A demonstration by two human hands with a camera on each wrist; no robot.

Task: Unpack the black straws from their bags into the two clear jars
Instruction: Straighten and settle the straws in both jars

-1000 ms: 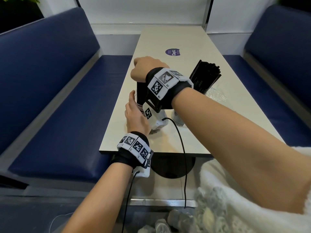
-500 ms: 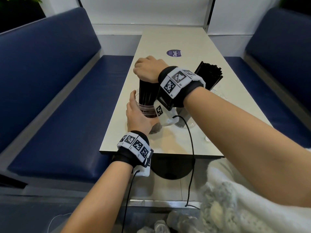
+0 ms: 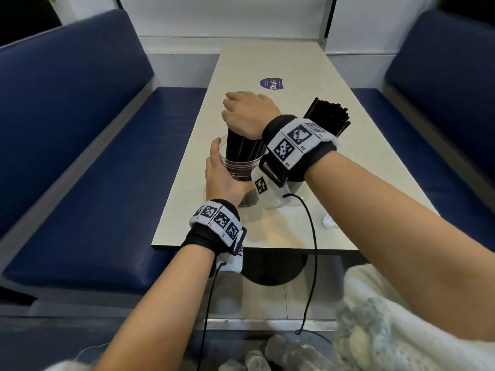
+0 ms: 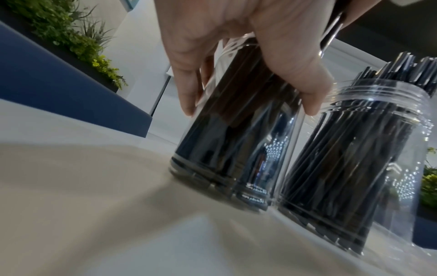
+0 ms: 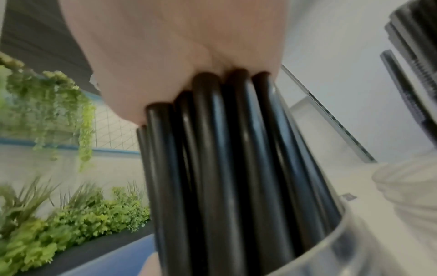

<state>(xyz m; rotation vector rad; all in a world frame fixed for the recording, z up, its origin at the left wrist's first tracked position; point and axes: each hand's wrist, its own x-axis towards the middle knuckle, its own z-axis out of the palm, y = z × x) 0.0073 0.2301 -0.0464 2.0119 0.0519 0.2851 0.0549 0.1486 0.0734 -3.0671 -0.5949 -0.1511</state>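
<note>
A clear jar (image 3: pixel 238 168) stands near the table's front left, and my left hand (image 3: pixel 219 178) is wrapped round its side. A bundle of black straws (image 3: pixel 242 145) stands upright in it. My right hand (image 3: pixel 245 113) grips the bundle's top from above. The left wrist view shows my left hand (image 4: pixel 248 110) curled round the jar (image 4: pixel 227 149), fingers one side, thumb the other. From the right wrist, the straws (image 5: pixel 224 168) run from my right hand (image 5: pixel 179 56) down past the jar's rim (image 5: pixel 354 242). A second jar (image 4: pixel 354 158) full of straws (image 3: pixel 330 116) stands just to the right.
The beige table (image 3: pixel 267 57) carries a purple sticker (image 3: pixel 272 83) further back and a scrap of clear plastic (image 3: pixel 329 223) near the front right. Blue benches (image 3: pixel 93 156) run along both sides. Wrist-camera cables hang over the table's front edge.
My right arm has shifted to the right, uncovering the straw bundle and the jar's mouth. My left hand has stayed round the jar.
</note>
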